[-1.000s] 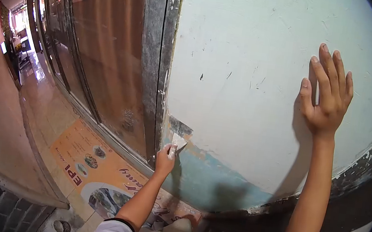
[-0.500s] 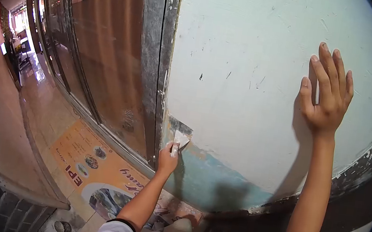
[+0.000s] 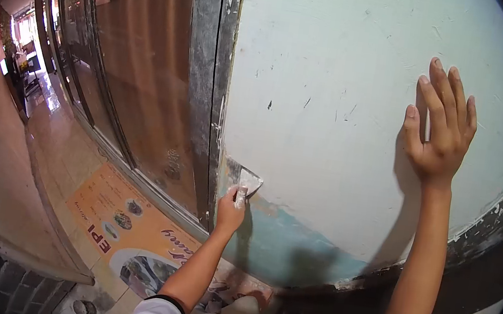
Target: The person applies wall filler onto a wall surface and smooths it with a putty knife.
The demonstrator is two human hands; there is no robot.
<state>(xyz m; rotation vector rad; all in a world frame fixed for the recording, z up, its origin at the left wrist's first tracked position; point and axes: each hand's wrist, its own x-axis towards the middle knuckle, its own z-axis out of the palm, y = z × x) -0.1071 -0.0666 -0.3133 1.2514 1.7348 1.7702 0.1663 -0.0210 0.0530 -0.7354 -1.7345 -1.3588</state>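
Observation:
My left hand [image 3: 231,208] grips a small putty knife [image 3: 249,183] smeared with white filler, its blade pressed against the lower part of a pale wall [image 3: 351,75], right beside a dark patch where the coating is absent. Below the blade runs a band of blue and orange old paint [image 3: 283,231]. My right hand [image 3: 439,128] lies flat on the wall higher up, to the right, fingers spread and pointing up, holding nothing.
A grey metal door frame [image 3: 206,87] with a glass door stands left of the wall. An orange printed banner [image 3: 128,223] lies on the tiled floor. A dark skirting strip [image 3: 483,232] runs along the wall's base. A corridor recedes at far left.
My left hand has moved the putty knife slightly up and to the right along the wall, over the dark patch. The right hand has stayed in place.

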